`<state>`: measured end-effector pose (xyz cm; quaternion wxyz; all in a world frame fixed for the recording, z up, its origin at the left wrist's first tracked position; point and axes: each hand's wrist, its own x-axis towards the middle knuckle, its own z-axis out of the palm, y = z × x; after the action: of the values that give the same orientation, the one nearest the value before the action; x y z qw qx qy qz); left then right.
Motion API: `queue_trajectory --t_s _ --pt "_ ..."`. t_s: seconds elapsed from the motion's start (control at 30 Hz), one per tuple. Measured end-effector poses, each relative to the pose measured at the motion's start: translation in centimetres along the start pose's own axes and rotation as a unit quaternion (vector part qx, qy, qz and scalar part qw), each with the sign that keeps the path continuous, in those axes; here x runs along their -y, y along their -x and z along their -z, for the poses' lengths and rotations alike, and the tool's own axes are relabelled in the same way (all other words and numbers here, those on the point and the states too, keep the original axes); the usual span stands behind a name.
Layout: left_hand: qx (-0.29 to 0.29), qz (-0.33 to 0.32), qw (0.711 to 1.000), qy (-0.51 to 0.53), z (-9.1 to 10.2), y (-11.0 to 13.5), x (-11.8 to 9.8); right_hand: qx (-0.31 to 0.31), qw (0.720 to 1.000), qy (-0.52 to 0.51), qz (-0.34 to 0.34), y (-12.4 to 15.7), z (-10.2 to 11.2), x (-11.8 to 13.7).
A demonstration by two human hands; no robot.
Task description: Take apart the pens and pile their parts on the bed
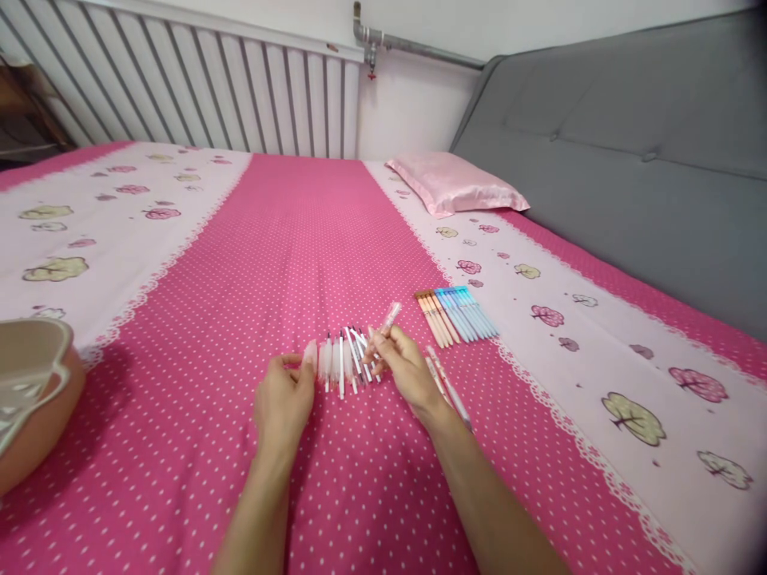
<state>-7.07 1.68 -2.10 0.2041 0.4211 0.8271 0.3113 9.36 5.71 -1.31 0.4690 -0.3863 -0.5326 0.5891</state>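
Observation:
A row of pens and white refill-like sticks point(342, 363) lies on the pink dotted bedspread between my hands. My left hand point(284, 399) is at the row's left end, thumb and forefinger closed on a pale pink translucent pen piece point(310, 353). Over the right end, my right hand point(404, 369) pinches a clear pen point(391, 318) that tilts up to the right. Beside my right wrist lie two slim pens, one with a clear barrel point(451, 390). Farther right, brown-topped peach pens point(437, 318) and blue pens point(466, 313) lie in a neat row.
A peach plastic basket point(70, 391) stands at the left edge with pale things inside. The bedspread point(281, 216) spreads ahead, with a pink pillow point(459, 182) at the far right. Behind are a white radiator point(240, 88), a pipe point(419, 46) and a grey headboard point(617, 112).

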Motion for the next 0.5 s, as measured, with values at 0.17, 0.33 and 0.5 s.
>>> queue_trajectory --t_s 0.17,0.33,0.5 --pt "0.028 -0.026 0.994 -0.099 0.3 0.6 -0.8 0.043 0.987 0.152 -0.014 0.4 0.2 0.2" --pt "0.030 -0.027 0.988 -0.146 0.5 0.9 -1.1 -0.002 0.937 0.348 -0.007 0.7 0.8 0.9" --pt "0.030 -0.046 0.989 -0.141 0.6 1.0 -1.1 -0.020 0.876 0.480 -0.030 0.8 0.6 0.8"
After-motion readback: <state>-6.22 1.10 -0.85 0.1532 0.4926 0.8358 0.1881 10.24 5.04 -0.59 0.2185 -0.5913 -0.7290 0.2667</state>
